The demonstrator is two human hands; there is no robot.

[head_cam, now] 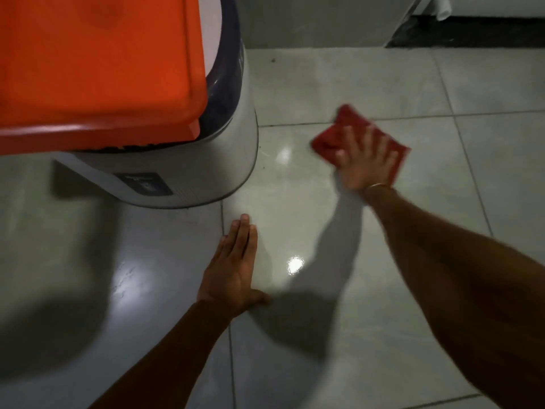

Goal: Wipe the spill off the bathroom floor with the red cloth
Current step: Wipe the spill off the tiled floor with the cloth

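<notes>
I see my right hand (364, 162) spread flat on the red cloth (333, 134), pressing it to the pale tiled floor (413, 290), grip wide with fingers splayed, not closed round it. My left hand (233, 268) lies flat on the floor, fingers together, near a white appliance (188, 172) topped by an orange lid (97, 63)
</notes>
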